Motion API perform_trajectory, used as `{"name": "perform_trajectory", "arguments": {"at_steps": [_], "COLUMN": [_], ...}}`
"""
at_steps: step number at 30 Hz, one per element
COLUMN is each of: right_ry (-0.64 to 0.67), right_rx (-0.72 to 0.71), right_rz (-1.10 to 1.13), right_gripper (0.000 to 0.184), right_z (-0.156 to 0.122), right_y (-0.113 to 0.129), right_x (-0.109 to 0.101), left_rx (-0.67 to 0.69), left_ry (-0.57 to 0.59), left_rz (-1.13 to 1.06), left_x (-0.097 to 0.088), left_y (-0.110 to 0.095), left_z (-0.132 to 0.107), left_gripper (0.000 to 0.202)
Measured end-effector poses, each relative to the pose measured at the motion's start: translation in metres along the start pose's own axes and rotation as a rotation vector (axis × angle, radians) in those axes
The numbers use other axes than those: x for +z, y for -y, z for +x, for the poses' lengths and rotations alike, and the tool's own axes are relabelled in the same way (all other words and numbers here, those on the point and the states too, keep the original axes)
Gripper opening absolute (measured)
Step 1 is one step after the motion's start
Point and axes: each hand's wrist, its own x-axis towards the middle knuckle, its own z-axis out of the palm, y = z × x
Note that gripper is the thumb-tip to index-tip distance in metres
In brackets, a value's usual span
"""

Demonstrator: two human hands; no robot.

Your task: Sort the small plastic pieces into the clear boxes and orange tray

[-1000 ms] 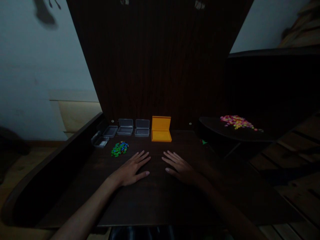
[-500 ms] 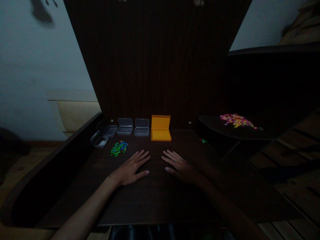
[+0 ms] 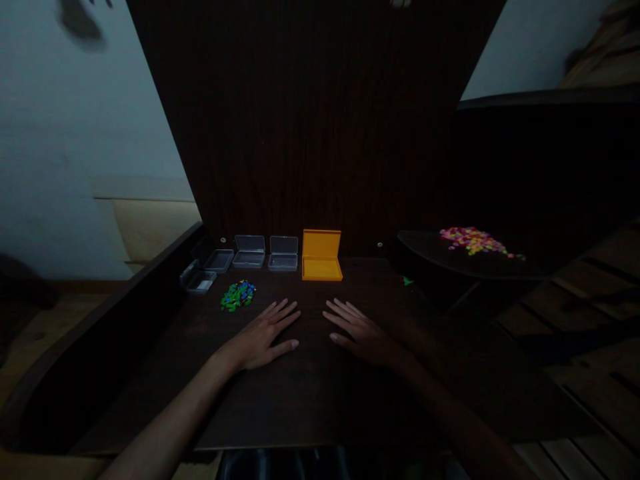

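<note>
My left hand (image 3: 260, 337) lies flat, palm down, on the dark wooden table (image 3: 310, 393), fingers stretched out and holding nothing. My right hand (image 3: 361, 332) rests flat beside it, a short gap between them, also holding nothing. A small heap of green and blue pieces (image 3: 238, 295) lies just beyond my left hand. An open orange box (image 3: 321, 256) stands at the back of the table, ahead of both hands.
Several open clear plastic boxes (image 3: 249, 252) line the back left of the table. A pile of pink and yellow pieces (image 3: 472, 241) lies on a raised dark shelf at the right. One green piece (image 3: 407, 281) sits by the shelf's foot. The room is dim.
Both hands stay flat in the same place. The view has shifted very slightly; nothing on the table moved.
</note>
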Motion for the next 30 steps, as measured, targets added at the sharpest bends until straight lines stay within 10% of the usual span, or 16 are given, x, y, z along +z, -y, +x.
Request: {"name": "perform_trajectory", "arguments": {"at_steps": [30], "right_ry": [-0.014], "right_rx": [-0.008], "right_rz": [0.009], "right_gripper": [0.058], "right_z": [0.0002], "right_y": [-0.0048], "right_x": [0.0037], "left_rx": [-0.007], "left_ry": [0.0], "left_rz": [-0.02], "left_x": [-0.0031], "left_y": [-0.0037], "left_z": [0.0001], "left_gripper": [0.065]}}
